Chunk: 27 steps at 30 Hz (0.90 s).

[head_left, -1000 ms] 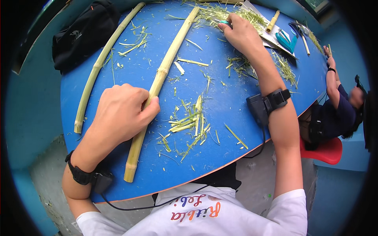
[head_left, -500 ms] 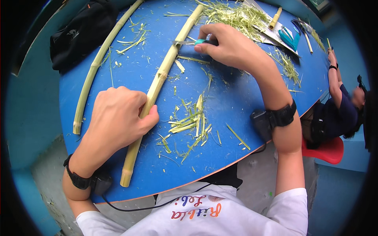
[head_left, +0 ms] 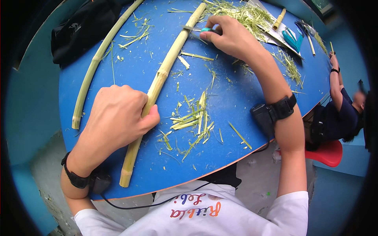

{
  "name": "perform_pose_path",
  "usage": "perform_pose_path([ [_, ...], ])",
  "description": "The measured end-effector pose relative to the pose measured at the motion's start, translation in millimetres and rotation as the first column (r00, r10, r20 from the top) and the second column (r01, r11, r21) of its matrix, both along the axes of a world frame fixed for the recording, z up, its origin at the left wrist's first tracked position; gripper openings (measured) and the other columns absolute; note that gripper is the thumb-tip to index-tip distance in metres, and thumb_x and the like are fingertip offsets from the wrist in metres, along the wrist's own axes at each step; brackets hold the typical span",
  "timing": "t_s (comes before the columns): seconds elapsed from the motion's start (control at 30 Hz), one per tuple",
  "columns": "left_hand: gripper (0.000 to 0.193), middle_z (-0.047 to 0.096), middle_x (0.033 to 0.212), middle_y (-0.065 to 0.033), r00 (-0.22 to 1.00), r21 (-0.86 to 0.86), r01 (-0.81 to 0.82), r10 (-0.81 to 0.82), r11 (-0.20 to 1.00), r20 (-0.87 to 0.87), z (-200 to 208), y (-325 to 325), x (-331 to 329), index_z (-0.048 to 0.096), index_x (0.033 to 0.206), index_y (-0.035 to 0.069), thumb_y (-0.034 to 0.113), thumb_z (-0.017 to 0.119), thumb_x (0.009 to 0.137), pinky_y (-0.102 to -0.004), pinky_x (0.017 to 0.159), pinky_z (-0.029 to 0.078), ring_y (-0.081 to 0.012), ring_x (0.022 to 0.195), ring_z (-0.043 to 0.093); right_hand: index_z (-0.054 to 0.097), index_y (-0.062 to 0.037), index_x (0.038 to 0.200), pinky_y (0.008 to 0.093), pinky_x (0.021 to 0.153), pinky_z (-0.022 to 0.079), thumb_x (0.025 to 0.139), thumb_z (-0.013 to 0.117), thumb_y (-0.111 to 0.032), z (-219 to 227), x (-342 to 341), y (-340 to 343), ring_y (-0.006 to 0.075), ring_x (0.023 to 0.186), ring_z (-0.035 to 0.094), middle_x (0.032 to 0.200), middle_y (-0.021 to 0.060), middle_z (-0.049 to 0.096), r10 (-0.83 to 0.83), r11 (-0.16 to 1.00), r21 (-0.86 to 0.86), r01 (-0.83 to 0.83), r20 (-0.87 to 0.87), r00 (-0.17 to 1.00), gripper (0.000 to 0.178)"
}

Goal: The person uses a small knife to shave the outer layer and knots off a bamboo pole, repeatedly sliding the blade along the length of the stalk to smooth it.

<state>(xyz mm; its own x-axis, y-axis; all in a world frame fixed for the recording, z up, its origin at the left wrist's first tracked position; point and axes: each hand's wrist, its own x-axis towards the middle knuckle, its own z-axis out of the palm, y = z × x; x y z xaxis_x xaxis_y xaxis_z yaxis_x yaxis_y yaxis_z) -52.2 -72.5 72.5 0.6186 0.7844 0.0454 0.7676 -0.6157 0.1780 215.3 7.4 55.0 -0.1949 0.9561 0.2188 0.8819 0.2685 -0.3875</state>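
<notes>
A peeled, pale green bamboo pole (head_left: 172, 55) lies slantwise across the blue table (head_left: 236, 94), its near end close to the table's edge. My left hand (head_left: 118, 114) is wrapped round its lower half, thumb on the right side. Farther up, my right hand (head_left: 228, 34) grips a knife (head_left: 205, 30) with a teal and black handle. The blade lies across the pole near its far end and seems to touch it. Part of the handle is hidden by my fingers. Pale green shavings (head_left: 201, 118) are strewn on the table to the right of the pole.
A second bamboo pole (head_left: 91, 72) lies to the left, beside a black bag (head_left: 84, 33). At the far right are a heap of shavings (head_left: 238, 15), a short bamboo piece (head_left: 279, 19) and a teal tool (head_left: 291, 39). Another person (head_left: 336, 102) sits at the right edge.
My right hand has moved up and slightly right along the pole, carrying the knife toward the far end. My left hand keeps its hold in nearly the same place.
</notes>
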Motion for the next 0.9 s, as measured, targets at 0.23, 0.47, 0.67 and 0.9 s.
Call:
perform_pose_path([
  [0.23,0.035,0.046,0.049,-0.0191,1.000,-0.026,0.004,-0.003,1.000,0.014,2.2,1.9,1.0,0.053,0.053,-0.001,0.024,0.065,0.075,-0.0409,0.049,0.040,-0.0365,0.047,0.051,0.063,0.0012,0.100,0.0451,0.074,0.048,0.084,0.066,-0.036,-8.9,6.4,19.5,0.0389,0.083,0.063,0.084,0.0230,0.065,-0.173,0.967,0.204,0.151,0.095,0.980,0.041],
  [0.47,0.035,0.046,0.048,-0.0173,0.997,0.001,0.012,-0.012,1.000,0.075,-4.8,-3.4,0.7,0.052,0.052,0.001,0.024,0.066,0.075,-0.0408,0.047,0.038,-0.0349,0.046,0.050,0.064,0.0005,0.100,0.0432,0.077,0.049,0.084,0.065,-0.036,8.9,-0.5,-5.5,0.0372,0.086,0.064,0.088,0.0227,0.066,-0.060,0.995,-0.077,0.060,0.001,0.998,0.040],
  [0.67,0.034,0.047,0.048,-0.0154,0.997,0.125,0.049,-0.056,0.991,0.059,-1.8,-9.5,3.8,0.051,0.053,0.004,0.024,0.068,0.075,-0.0410,0.047,0.038,-0.0338,0.045,0.050,0.064,0.0026,0.096,0.0433,0.075,0.049,0.084,0.065,-0.036,8.8,8.5,7.9,0.0372,0.083,0.065,0.085,0.0239,0.066,-0.202,0.977,0.087,0.193,0.117,0.972,0.040],
  [0.9,0.035,0.047,0.047,-0.0142,0.999,0.158,0.033,-0.036,0.987,0.018,-4.8,-16.0,5.2,0.050,0.054,0.005,0.025,0.068,0.078,-0.0411,0.046,0.036,-0.0330,0.045,0.050,0.063,0.0015,0.101,0.0376,0.068,0.049,0.084,0.067,-0.038,19.3,5.8,-11.2,0.0268,0.075,0.063,0.085,0.0209,0.065,-0.044,0.989,-0.136,0.053,0.063,0.997,0.043],
])
